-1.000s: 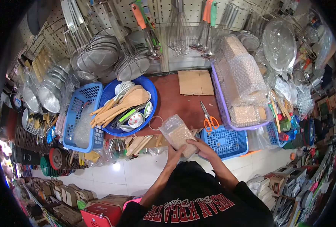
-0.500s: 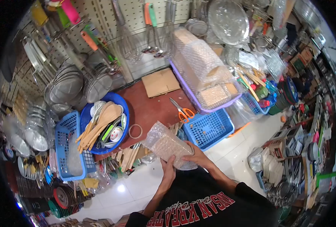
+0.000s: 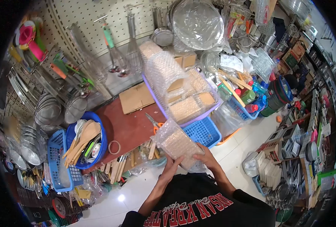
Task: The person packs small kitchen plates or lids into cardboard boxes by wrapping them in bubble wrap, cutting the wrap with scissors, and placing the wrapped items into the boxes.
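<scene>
A brown, box-shaped package in bubble wrap [image 3: 178, 144] is held in front of my body, tilted, its loose wrap end pointing up and left. My left hand [image 3: 171, 167] grips the near left side with the thumb on top. My right hand [image 3: 205, 157] closes round the right end. Just beyond the package lie orange-handled scissors [image 3: 155, 124], partly hidden by it. A blue basket [image 3: 205, 132] sits behind it, and a purple basket [image 3: 156, 99] further back is full of similar bubble-wrapped packages [image 3: 185, 109].
A flat cardboard piece [image 3: 136, 99] and a tape roll [image 3: 109, 148] lie on the red-brown tabletop [image 3: 117, 123]. To the left stand a blue basin [image 3: 105, 138] of wooden spoons and another blue basket [image 3: 56, 145]. Whisks [image 3: 134, 53] and strainers [image 3: 47, 111] hang along the pegboard.
The view has swung right, so the table and baskets appear further left. Both hands keep hold of the wrapped package, which now overlaps the scissors and the blue basket in view.
</scene>
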Motion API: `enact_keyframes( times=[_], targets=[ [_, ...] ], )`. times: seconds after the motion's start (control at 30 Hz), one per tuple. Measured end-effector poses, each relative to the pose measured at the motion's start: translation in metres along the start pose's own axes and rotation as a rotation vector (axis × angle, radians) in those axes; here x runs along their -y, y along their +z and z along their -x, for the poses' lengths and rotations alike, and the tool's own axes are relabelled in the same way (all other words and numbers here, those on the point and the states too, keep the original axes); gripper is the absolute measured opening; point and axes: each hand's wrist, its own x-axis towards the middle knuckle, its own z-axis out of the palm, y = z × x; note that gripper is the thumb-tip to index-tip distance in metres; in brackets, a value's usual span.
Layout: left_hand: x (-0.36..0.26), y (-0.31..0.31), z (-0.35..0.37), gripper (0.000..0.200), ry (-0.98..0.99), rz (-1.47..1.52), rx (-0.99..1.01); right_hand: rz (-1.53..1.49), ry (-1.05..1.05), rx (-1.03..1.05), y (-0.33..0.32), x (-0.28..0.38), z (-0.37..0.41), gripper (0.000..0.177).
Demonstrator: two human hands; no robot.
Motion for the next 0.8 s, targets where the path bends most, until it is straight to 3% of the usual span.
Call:
enact_keyframes(
  times=[0.2, 0.33, 0.57, 0.63, 0.7, 0.8],
  targets=[
    [0.001, 0.084, -0.075, 0.097, 0.198, -0.226, 0.151, -0.050, -0.021, -0.125, -0.100, 0.036, -0.018, 0.060],
    [-0.024, 0.144, -0.112, 0.109, 0.433, -0.522, 0.092, -0.064, -0.083, -0.168, -0.152, 0.067, -0.051, 0.057],
    [-0.034, 0.176, -0.209, 0.092, 0.544, -0.585, 0.020, -0.148, -0.147, -0.187, -0.178, 0.161, -0.113, 0.053],
    [-0.054, 0.186, -0.223, 0.088, 0.472, -0.503, -0.013, 0.011, -0.070, -0.197, -0.184, 0.180, -0.132, 0.054],
    [-0.060, 0.183, -0.244, 0.084, 0.566, -0.593, -0.095, 0.281, -0.024, -0.248, -0.196, 0.181, -0.165, 0.057],
    [-0.067, 0.177, -0.260, 0.075, 0.621, -0.589, -0.208, 0.417, -0.011, -0.163, -0.191, 0.189, -0.194, 0.073]
  ],
)
